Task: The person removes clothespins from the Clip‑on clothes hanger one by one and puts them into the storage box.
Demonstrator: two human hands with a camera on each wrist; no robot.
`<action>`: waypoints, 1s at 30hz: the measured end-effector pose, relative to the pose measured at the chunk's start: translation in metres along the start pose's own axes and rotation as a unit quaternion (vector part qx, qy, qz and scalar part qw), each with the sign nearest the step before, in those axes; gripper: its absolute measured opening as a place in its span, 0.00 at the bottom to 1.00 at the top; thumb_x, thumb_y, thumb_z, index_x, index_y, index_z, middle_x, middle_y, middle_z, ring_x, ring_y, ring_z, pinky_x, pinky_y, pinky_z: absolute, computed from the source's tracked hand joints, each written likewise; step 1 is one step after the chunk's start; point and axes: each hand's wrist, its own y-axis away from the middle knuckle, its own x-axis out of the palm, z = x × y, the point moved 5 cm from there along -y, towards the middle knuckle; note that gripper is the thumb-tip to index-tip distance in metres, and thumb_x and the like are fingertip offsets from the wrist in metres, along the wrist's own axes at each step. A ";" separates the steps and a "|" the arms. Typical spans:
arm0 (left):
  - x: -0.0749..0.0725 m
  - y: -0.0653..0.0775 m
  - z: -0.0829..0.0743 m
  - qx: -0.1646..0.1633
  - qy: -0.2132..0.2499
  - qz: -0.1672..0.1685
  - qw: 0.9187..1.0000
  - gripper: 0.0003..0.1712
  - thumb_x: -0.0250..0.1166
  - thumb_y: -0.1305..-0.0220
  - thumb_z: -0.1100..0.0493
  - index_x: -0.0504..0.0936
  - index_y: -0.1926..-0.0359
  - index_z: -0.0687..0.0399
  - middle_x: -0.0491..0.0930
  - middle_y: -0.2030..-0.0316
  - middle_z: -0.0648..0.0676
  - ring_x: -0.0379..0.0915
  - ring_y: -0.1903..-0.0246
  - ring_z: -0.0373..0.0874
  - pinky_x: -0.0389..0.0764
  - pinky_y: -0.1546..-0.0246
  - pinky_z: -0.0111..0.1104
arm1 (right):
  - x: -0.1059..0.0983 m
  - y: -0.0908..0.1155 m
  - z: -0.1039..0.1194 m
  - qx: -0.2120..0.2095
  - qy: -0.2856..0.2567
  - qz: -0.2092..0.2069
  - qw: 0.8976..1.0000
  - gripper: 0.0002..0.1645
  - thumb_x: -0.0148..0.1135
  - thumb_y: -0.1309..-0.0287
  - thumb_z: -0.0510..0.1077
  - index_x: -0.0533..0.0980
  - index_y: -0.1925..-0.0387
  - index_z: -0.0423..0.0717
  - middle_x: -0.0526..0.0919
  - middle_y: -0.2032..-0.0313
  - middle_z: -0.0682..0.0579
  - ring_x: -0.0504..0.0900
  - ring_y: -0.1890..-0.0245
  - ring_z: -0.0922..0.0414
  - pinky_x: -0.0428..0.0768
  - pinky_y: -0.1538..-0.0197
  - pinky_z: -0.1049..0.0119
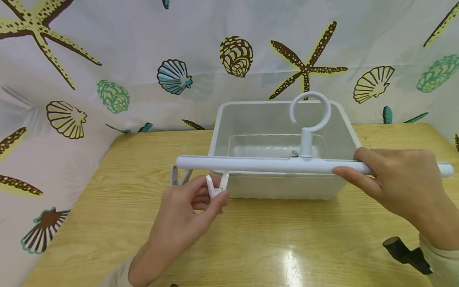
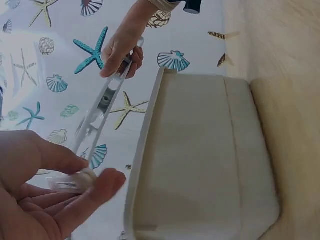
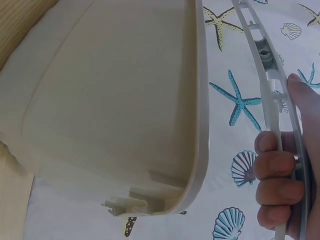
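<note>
My right hand (image 1: 398, 179) grips the right part of a pale plastic hanger (image 1: 247, 164), its bar level above the bin's front rim and its round hook upward. In the right wrist view the fingers (image 3: 280, 190) curl round the bar, whose hollow underside shows. Just below the left part of the bar, my left hand (image 1: 190, 211) pinches a small white clip (image 1: 216, 188) between thumb and fingers, its two prongs pointing up. A greyer clip (image 1: 175, 176) shows behind that hand, under the bar's left end; whether it is attached there I cannot tell.
A white plastic bin (image 1: 279, 187) stands on the wooden table (image 1: 143, 159) behind the hanger. A small metal piece (image 1: 294, 154) shows near the hook's base. A curtain (image 1: 201, 40) printed with shells and starfish hangs behind. A black device (image 1: 405, 253) sits at my right wrist.
</note>
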 end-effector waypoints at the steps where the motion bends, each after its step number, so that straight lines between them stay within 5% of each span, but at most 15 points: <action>1: -0.002 0.000 -0.002 0.010 -0.045 0.000 0.999 0.07 0.69 0.44 0.70 0.77 0.70 0.61 0.84 0.76 0.51 0.81 0.77 0.35 0.80 0.75 0.25 | 0.001 0.001 0.000 -0.001 0.002 0.005 1.000 0.40 0.30 0.36 0.76 0.61 0.86 0.51 0.51 0.90 0.63 0.50 0.91 0.65 0.46 0.87 0.67; 6: -0.009 0.005 -0.009 0.040 -0.227 0.009 0.973 0.12 0.70 0.45 0.68 0.73 0.73 0.55 0.75 0.82 0.45 0.72 0.82 0.32 0.72 0.81 0.22 | 0.009 0.003 0.003 -0.008 0.002 0.035 0.999 0.40 0.27 0.37 0.77 0.60 0.85 0.51 0.50 0.90 0.63 0.48 0.91 0.65 0.45 0.87 0.67; 9: -0.008 0.010 -0.013 0.049 -0.301 0.014 0.952 0.10 0.70 0.44 0.67 0.74 0.70 0.59 0.71 0.85 0.46 0.63 0.86 0.33 0.67 0.86 0.26 | 0.015 0.004 0.005 -0.010 -0.008 0.050 0.999 0.40 0.26 0.37 0.77 0.59 0.84 0.51 0.49 0.91 0.63 0.47 0.91 0.65 0.45 0.87 0.67; 13: -0.007 0.015 -0.017 0.070 -0.359 0.009 0.931 0.11 0.70 0.45 0.68 0.75 0.65 0.63 0.71 0.86 0.49 0.63 0.88 0.36 0.67 0.88 0.31 | 0.022 0.006 0.008 -0.014 -0.018 0.060 0.998 0.39 0.26 0.36 0.77 0.57 0.84 0.52 0.48 0.91 0.64 0.47 0.91 0.65 0.44 0.87 0.66; 30: -0.013 0.020 -0.023 0.052 -0.379 -0.007 0.924 0.12 0.73 0.46 0.61 0.77 0.69 0.57 0.70 0.85 0.48 0.61 0.90 0.39 0.64 0.89 0.35 | 0.018 0.005 0.008 -0.021 -0.017 0.042 0.999 0.38 0.27 0.35 0.75 0.57 0.85 0.52 0.49 0.90 0.64 0.47 0.91 0.66 0.44 0.86 0.67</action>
